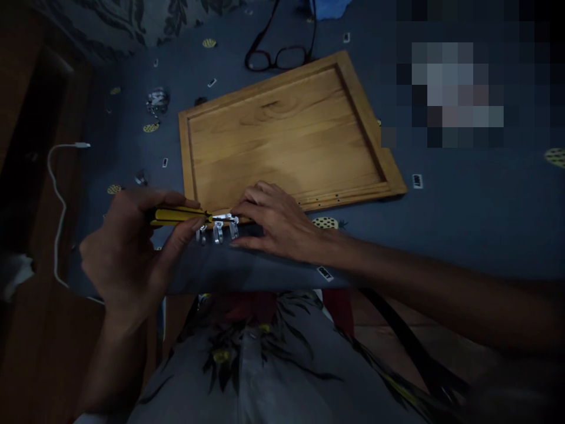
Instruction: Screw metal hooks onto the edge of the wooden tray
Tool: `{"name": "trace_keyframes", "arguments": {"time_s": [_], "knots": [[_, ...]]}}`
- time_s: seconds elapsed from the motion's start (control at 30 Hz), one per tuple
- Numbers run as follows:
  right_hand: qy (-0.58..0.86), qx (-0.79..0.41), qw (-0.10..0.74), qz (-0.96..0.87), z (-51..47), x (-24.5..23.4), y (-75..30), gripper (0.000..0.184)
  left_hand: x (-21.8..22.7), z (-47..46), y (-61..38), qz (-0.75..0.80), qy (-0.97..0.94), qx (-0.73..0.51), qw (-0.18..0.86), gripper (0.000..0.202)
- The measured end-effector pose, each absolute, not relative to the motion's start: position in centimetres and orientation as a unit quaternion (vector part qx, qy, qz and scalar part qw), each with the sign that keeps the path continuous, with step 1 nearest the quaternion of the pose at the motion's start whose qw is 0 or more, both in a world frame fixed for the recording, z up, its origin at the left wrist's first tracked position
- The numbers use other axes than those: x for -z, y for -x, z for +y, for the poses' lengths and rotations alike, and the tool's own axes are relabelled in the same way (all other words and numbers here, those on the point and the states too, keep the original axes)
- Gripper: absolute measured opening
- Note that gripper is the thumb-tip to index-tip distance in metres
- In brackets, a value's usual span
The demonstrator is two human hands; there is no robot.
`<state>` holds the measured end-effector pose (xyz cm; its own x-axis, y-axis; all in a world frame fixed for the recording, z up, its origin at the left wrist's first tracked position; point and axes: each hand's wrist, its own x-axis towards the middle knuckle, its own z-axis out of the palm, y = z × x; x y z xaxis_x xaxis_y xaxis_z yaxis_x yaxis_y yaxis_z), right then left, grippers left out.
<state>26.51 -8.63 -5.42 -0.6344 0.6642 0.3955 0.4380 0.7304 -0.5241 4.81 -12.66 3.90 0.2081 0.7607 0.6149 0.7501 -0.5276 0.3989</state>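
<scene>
My left hand (pixel 136 241) is closed around the yellow handle of a screwdriver (pixel 180 216), held nearly level with its tip pointing right. The tip lies at a shiny metal hook rack (pixel 218 227) with several hooks, set along the near edge of a framed wooden board (pixel 282 129). Thumb and fingers of my right hand (pixel 278 224) grip the rack's right end, against the board's edge. Where the screwdriver meets the rack, I cannot make out a screw. Small dark holes dot the board's near edge to the right of my right hand.
Eyeglasses (pixel 278 58) lie just beyond the board. A clump of small metal pieces (pixel 158 101) and another small metal piece (pixel 140 178) are on the patterned cloth (pixel 468 235) to the left. A white cable (pixel 57 194) runs down the left side.
</scene>
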Motion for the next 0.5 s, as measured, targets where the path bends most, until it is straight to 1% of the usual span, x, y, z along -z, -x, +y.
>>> {"name": "trace_keyframes", "arguments": {"time_s": [0.13, 0.5], "knots": [[0.309, -0.192, 0.296, -0.883, -8.62, 5.53, -26.48, 0.058, -3.73, -12.83, -4.86, 0.498, -0.769, -0.401, -0.001, 0.032], [0.318, -0.191, 0.287, -0.883, -8.76, 5.43, -26.58, 0.052, -3.30, -13.20, -5.01, 0.538, -0.745, -0.394, -0.017, 0.031]]}}
